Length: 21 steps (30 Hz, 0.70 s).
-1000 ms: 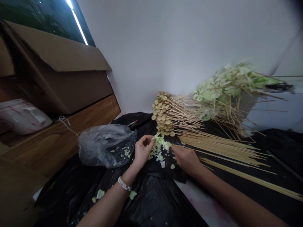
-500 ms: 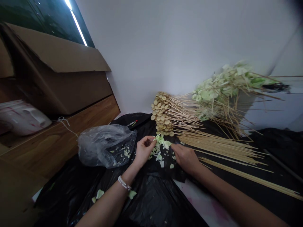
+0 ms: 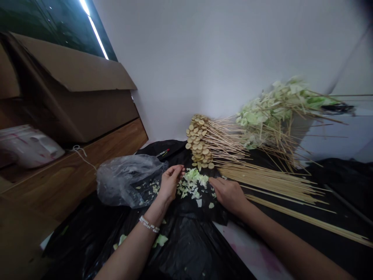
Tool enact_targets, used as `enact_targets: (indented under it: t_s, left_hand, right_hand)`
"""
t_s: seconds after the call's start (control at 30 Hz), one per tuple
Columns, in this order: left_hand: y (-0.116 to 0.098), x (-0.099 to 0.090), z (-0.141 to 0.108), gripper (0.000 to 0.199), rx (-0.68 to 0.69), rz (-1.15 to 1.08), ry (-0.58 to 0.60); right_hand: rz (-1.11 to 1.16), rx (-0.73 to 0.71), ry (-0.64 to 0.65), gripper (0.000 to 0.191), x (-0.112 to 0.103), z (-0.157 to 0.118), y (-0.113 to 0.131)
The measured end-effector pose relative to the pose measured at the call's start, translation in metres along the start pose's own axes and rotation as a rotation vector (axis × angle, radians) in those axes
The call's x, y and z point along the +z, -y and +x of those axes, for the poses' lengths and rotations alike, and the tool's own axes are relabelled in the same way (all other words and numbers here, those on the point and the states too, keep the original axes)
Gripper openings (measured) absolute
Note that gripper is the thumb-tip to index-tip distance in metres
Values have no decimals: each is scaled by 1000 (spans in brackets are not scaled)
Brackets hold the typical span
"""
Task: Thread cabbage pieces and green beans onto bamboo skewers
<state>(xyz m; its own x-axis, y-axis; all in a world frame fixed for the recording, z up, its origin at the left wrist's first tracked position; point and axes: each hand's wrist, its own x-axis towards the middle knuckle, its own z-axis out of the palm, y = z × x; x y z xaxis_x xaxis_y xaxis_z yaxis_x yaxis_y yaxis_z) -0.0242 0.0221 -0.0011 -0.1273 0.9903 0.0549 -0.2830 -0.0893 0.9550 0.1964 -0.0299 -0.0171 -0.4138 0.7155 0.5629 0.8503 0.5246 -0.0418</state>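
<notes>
Chopped pale green cabbage bits [image 3: 192, 182] lie on black plastic sheeting [image 3: 186, 237] between my hands. At their left edge is my left hand [image 3: 171, 181], thumb and fingertips pressed together; whatever is in the pinch is too small to name. My right hand [image 3: 227, 192] is closed at the right edge of the bits, its fingertips together, and what they hold cannot be made out. Beyond my hands rests a stack of skewers threaded with round beige slices [image 3: 199, 142]. Bare wooden skewers [image 3: 271, 182] lie beside my right hand.
A clear plastic bag [image 3: 128, 181] sits left of my left hand. Skewers with cabbage leaves [image 3: 271, 105] are piled at the back right. On the left are a cardboard box [image 3: 87, 105] and a white container [image 3: 29, 146]. A pen [image 3: 162, 153] lies near the wall.
My left hand has moved left, away from the cabbage bits, uncovering more of them. My right hand has shifted very slightly left.
</notes>
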Motion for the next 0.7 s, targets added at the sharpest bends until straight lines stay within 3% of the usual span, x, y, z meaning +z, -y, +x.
enact_targets:
  t_s: [0.1, 0.4, 0.7]
  left_hand:
    - [0, -2, 2, 35, -14, -51, -20]
    - [7, 2, -4, 31, -39, 65, 93]
    - [7, -2, -4, 26, 24, 191, 181]
  right_hand:
    - [57, 18, 1, 27, 2, 0, 0]
    - [102, -21, -97, 26, 3, -1, -1]
    - [44, -60, -51, 25, -1, -1, 0]
